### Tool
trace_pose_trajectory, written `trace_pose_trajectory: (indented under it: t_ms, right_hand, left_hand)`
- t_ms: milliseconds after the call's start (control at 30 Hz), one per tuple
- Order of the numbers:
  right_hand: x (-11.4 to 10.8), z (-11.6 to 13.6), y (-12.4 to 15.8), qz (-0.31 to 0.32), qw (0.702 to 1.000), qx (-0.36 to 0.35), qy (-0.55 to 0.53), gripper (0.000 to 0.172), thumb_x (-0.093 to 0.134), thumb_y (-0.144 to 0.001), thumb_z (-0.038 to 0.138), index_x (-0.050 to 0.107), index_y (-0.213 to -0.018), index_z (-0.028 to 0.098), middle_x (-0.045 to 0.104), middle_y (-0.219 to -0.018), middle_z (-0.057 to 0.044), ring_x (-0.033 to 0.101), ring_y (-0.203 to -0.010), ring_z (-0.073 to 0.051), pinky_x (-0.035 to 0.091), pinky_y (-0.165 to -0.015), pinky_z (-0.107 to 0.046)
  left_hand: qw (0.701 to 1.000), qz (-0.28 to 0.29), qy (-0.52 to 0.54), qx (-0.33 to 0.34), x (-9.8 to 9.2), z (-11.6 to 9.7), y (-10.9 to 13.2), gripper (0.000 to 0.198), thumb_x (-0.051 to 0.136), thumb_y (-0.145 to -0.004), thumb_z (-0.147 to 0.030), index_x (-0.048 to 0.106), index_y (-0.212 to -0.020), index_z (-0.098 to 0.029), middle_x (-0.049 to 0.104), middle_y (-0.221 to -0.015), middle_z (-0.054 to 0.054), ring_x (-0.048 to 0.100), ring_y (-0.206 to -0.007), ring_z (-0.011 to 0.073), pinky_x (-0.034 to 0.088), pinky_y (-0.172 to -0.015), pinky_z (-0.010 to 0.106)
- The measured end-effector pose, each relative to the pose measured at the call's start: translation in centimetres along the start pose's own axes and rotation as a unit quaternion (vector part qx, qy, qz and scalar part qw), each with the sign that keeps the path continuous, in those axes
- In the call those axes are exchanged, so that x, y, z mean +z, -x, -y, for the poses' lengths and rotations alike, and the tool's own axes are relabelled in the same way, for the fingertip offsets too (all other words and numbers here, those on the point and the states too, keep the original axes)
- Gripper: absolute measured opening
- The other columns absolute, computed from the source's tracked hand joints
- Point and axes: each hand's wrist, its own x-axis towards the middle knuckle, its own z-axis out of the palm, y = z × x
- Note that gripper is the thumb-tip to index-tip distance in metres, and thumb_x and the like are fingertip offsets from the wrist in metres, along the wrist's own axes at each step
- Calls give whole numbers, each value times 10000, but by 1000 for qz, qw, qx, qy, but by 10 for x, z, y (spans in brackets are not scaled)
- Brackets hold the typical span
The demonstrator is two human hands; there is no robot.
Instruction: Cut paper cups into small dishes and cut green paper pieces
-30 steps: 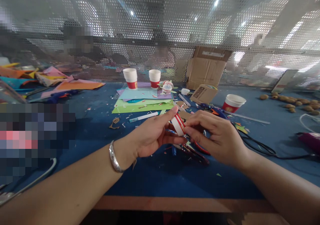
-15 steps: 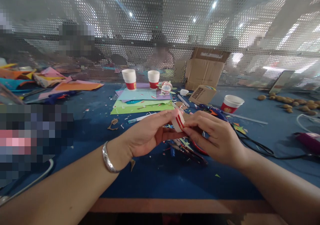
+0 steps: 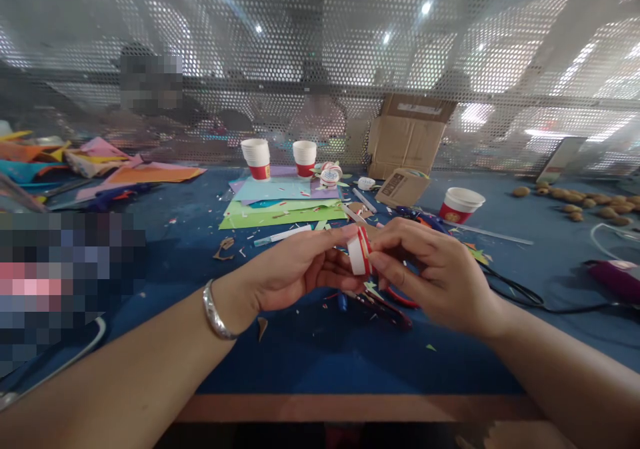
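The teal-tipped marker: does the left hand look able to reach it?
Probably yes: the teal-tipped marker lies just beyond the left hand, nothing visible blocking it, though that hand holds the red-and-white band.

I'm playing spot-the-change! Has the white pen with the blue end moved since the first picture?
No. The white pen lies in the same spot, just in front of the green paper. Only the camera's view shifted a little.
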Motion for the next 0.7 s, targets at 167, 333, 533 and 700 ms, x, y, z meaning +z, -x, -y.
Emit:
trace_pose_trajectory:
  t_ms: [167, 333, 533, 700]
  right_hand:
    - [2, -4, 0, 11, 1000, 9, 7, 77, 578, -967, 170, 646, -931, 177, 611, -830, -12, 559, -760, -134, 454, -720, -277]
    - [3, -4, 1, 23, 999, 10, 31, 69, 595, -959, 179, 650, -917, 181, 617, -823, -6, 546, -770, -133, 439, -739, -277]
    - [4, -6, 1, 19, 999, 33, -7, 94, 579, -972, 186, 659, -924, 179, 611, -827, -3, 578, -731, -114, 456, -706, -256]
    - [2, -4, -1, 3, 999, 41, -14, 104, 580, -973, 199, 663, -912, 180, 620, -830, -6, 588, -743, -119, 461, -710, -260]
  left_hand:
    - [999, -31, 0, -43, 3, 3, -2, 442, 542, -949, -508, 724, -839, -121, 737, -751, 88, 713, -624, 152, 596, -603, 203]
    - [993, 15, -14, -113, 0, 4, -2, 640, 368, -978, -618, 710, -813, -102, 726, -696, 127, 732, -618, 184, 581, -583, 217]
    - [989, -62, -105, 86, 2, 8, 2, 456, 517, -951, -574, 659, -1120, -175, 704, -1011, 84, 712, -820, 190, 603, -734, 306]
    - [952, -74, -210, 212, 4, 7, 9, 498, 688, -893, -432, 485, -1321, -282, 598, -1158, 49, 681, -903, 167, 597, -815, 337]
